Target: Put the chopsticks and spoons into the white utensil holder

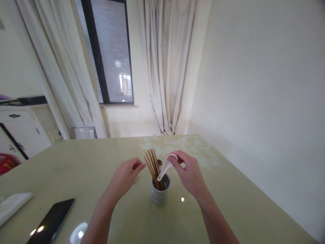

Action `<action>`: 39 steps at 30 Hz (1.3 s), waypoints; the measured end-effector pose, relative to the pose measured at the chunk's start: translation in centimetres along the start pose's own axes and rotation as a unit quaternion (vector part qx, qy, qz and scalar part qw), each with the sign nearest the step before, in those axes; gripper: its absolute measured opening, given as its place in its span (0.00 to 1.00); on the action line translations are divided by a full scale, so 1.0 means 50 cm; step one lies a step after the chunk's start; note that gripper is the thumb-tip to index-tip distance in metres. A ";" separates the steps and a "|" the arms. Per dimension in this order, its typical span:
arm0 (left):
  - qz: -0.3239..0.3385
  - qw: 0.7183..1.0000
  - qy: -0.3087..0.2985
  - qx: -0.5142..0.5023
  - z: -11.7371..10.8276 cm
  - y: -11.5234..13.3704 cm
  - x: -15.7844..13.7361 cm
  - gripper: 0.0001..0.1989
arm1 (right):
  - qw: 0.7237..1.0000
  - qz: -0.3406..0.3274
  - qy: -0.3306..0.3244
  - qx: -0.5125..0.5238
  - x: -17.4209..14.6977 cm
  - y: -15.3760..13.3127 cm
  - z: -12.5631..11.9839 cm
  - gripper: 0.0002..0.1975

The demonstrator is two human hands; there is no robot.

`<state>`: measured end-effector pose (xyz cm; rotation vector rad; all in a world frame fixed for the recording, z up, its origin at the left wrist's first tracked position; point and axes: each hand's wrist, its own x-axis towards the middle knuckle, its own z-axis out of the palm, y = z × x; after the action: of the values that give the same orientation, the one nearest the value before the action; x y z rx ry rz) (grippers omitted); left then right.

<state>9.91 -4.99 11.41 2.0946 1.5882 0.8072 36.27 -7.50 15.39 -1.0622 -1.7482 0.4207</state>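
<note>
Pinching the white spoon [166, 166] by its bowl over the holder [160, 193], my right hand [189, 174] risked toppling it against the chopsticks [153, 166], while my empty, loosely curled left hand [127, 176] steadied nothing.

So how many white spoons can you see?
1. The white ceramic soup spoon is pinched by the right hand, handle down in the white cylindrical holder beside the brown wooden chopsticks. More may be hidden inside.
</note>
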 end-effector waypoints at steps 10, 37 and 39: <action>-0.165 0.971 -0.093 0.149 0.104 -0.189 0.015 0.08 | 0.977 0.053 -0.178 -0.104 -0.005 0.026 0.064 0.07; 0.036 0.966 -0.004 -0.257 0.033 0.112 -0.018 0.14 | 0.995 -0.013 0.075 0.063 -0.009 -0.029 -0.009 0.10; 0.041 0.988 -0.030 -0.149 0.042 0.101 -0.013 0.08 | 0.993 -0.003 0.103 0.059 -0.005 -0.018 -0.024 0.11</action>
<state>14.85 -6.94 12.80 1.9589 1.2684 0.9355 36.95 -8.44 16.38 -0.9797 -1.5257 0.3916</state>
